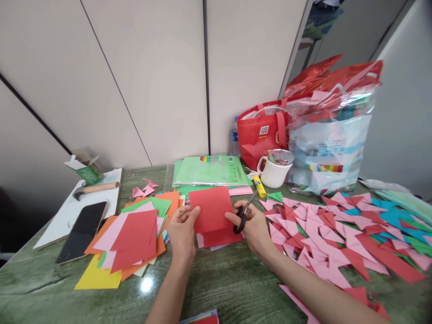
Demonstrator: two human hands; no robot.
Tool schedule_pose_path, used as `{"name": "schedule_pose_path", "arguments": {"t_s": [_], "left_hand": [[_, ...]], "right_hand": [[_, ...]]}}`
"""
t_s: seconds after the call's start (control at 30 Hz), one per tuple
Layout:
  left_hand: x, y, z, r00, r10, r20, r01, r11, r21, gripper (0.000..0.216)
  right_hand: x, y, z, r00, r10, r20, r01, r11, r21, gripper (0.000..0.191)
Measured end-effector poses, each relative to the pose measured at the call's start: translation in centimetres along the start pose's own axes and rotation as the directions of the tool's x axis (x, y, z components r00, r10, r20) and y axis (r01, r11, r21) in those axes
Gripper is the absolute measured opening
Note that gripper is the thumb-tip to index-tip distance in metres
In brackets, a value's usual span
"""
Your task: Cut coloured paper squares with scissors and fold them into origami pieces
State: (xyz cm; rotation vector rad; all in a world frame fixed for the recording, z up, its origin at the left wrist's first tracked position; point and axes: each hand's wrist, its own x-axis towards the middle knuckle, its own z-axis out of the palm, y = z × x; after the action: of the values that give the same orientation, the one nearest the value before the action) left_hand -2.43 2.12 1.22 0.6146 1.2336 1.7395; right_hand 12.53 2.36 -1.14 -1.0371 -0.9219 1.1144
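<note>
A square sheet of red paper [212, 209] is held up in front of me by both hands. My left hand [184, 225] pinches its left edge between thumb and fingers. On the opposite edge, the thumb and fingers of my right hand [254, 227] grip the sheet and also hold black-handled scissors [240, 219], whose blades point up and away to the right. Below the held sheet, more red paper [222, 238] lies on the table. A stack of coloured paper squares [135, 236] is spread out to the left of my left hand.
Folded pink and red paper pieces [317, 229] cover the right side. Behind stand a white mug [274, 174], a glue stick [259, 185], a red bag [253, 139] and a clear plastic bag [330, 148]. At left lie a phone [83, 231] and a hammer [97, 189].
</note>
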Motion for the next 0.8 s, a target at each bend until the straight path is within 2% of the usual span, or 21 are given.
{"name": "schedule_pose_path", "arguments": {"t_s": [0.17, 0.27, 0.33, 0.43, 0.53, 0.63, 0.73, 0.8], "left_hand": [[0.0, -0.1, -0.2, 1.0, 0.003, -0.001, -0.003, 1.0, 0.022, 0.033], [0.0, 0.1, -0.2, 0.999, -0.001, 0.036, 0.001, 1.0, -0.014, 0.036], [-0.1, 0.3, -0.1, 0.993, -0.052, 0.102, 0.055, 0.998, -0.03, 0.039], [-0.3, 0.4, -0.1, 0.971, -0.107, 0.213, 0.097, 0.994, 0.057, 0.039], [-0.5, 0.0, -0.1, 0.964, -0.062, 0.257, 0.028, 0.99, 0.135, 0.033], [-0.7, -0.3, 0.0, 0.962, -0.005, 0.272, -0.046, 0.982, 0.182, 0.022], [-0.9, -0.3, 0.1, 0.954, 0.052, 0.294, -0.134, 0.954, 0.267, 0.016], [-0.9, 0.0, 0.2, 0.955, 0.03, 0.296, -0.111, 0.958, 0.263, 0.019]], "right_hand": [[0.1, 0.0, 0.1, 0.999, -0.03, -0.042, 0.032, 0.998, 0.059, 0.037], [0.2, 0.1, 0.1, 0.999, -0.032, 0.001, 0.032, 0.99, 0.134, 0.033], [0.2, 0.2, 0.1, 0.999, -0.022, 0.03, 0.018, 0.991, 0.134, 0.034], [-0.1, 0.1, 0.2, 0.986, 0.01, 0.167, -0.03, 0.993, 0.118, 0.036], [-0.7, -0.1, 0.4, 0.935, 0.047, 0.351, -0.094, 0.989, 0.118, 0.041], [-1.3, -0.2, 0.5, 0.898, 0.062, 0.435, -0.117, 0.988, 0.103, 0.046], [-1.4, -0.2, 0.5, 0.894, 0.047, 0.446, -0.095, 0.992, 0.087, 0.048], [-1.2, -0.1, 0.5, 0.924, 0.075, 0.375, -0.105, 0.993, 0.059, 0.045]]}}
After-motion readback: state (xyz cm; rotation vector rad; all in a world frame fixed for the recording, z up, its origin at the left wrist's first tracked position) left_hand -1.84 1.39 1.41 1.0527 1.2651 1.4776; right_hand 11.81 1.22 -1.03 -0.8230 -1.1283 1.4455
